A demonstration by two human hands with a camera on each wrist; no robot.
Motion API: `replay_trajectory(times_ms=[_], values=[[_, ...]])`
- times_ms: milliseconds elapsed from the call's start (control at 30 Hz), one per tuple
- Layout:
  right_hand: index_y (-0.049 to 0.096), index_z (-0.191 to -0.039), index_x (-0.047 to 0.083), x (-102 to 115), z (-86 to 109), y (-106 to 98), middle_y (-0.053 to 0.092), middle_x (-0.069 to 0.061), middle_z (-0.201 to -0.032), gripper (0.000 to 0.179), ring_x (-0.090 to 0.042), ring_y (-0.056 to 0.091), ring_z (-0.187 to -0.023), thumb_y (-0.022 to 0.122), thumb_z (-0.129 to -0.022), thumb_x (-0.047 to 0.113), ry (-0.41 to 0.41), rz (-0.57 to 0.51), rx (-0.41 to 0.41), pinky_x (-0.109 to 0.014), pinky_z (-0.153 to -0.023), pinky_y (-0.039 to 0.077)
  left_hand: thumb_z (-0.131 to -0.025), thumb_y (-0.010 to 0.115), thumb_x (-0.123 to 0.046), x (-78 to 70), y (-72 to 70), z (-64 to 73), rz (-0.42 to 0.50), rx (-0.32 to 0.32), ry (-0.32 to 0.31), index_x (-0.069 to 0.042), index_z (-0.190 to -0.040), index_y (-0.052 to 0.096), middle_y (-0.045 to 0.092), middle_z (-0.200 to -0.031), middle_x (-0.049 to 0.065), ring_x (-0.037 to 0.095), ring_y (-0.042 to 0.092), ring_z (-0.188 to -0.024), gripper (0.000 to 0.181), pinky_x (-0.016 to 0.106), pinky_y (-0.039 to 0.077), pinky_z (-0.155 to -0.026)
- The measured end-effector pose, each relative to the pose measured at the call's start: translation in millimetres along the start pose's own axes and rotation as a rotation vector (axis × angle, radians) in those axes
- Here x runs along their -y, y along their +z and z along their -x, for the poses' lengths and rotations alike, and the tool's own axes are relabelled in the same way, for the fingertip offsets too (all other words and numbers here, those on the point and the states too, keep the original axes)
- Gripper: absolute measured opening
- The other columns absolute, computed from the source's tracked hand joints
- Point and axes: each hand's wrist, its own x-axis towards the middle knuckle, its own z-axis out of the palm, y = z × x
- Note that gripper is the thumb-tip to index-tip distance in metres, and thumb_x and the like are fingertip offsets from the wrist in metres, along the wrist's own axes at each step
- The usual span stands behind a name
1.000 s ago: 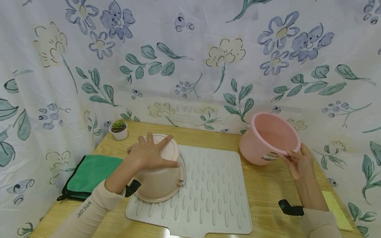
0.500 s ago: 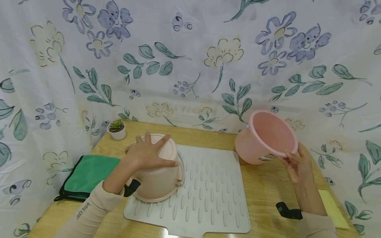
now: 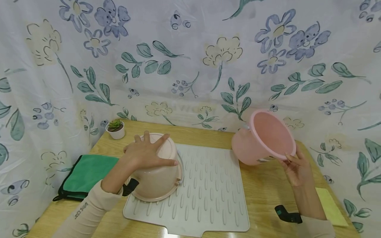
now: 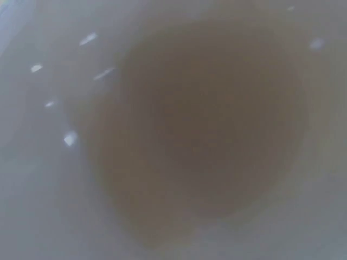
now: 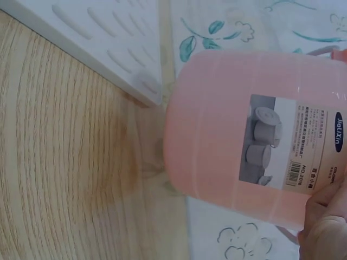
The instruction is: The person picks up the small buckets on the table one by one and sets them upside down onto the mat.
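Note:
A beige bucket (image 3: 156, 185) stands upside down on the left part of a pale grey ridged drying mat (image 3: 212, 188). My left hand (image 3: 144, 155) rests on its upturned base, fingers spread and thumb stretched along the side. The left wrist view is a brownish blur. At the right, a pink bucket (image 3: 245, 145) leans on its side, its mouth facing up and toward me. My right hand (image 3: 299, 168) pinches the near right part of its rim. A printed label (image 5: 287, 146) shows on the pink bucket's wall in the right wrist view.
A folded green cloth (image 3: 90, 172) with black edging lies left of the mat. Behind it is a small potted succulent (image 3: 115, 129). A yellow cloth (image 3: 330, 206) lies by my right forearm. A floral curtain (image 3: 190, 66) hangs behind the wooden table (image 3: 262, 205).
The pink bucket has tipped further over, and its base has shifted slightly left toward the mat, with my right hand still on the rim. My left hand and the beige bucket hold their place.

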Motion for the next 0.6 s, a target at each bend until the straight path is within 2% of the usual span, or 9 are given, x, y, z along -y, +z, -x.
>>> replay_trajectory(times_ms=[267, 467, 600], values=[[0.042, -0.149, 0.003, -2.1, 5.1, 0.4, 0.054, -0.019, -0.125, 0.057, -0.034, 0.069, -0.087, 0.029, -0.098, -0.019, 0.003, -0.006, 0.021, -0.039, -0.077, 0.059, -0.067, 0.045, -0.096, 0.8, 0.5, -1.5, -0.003, 0.01, 0.0, -0.037, -0.159, 0.015, 0.016, -0.155, 0.039, 0.066, 0.03, -0.129, 0.114, 0.081, 0.039, -0.073], [0.044, -0.148, 0.003, -4.5, 11.6, 0.9, 0.057, -0.019, -0.124, 0.055, -0.035, 0.069, -0.084, 0.029, -0.099, -0.017, 0.007, -0.056, -0.003, -0.039, -0.075, 0.059, -0.066, 0.045, -0.096, 1.1, 0.4, -1.4, 0.002, 0.007, 0.002, -0.036, -0.159, 0.015, 0.017, -0.154, 0.039, 0.065, 0.031, -0.128, 0.115, 0.081, 0.039, -0.073], [0.041, -0.15, 0.004, -6.2, 15.7, -0.2, 0.058, -0.021, -0.128, 0.056, -0.037, 0.069, -0.088, 0.025, -0.1, -0.015, 0.018, -0.105, 0.024, -0.041, -0.079, 0.058, -0.065, 0.044, -0.097, 0.8, -0.1, -1.0, 0.0, 0.005, -0.001, -0.036, -0.159, 0.015, 0.017, -0.155, 0.038, 0.065, 0.031, -0.129, 0.115, 0.08, 0.04, -0.073]])
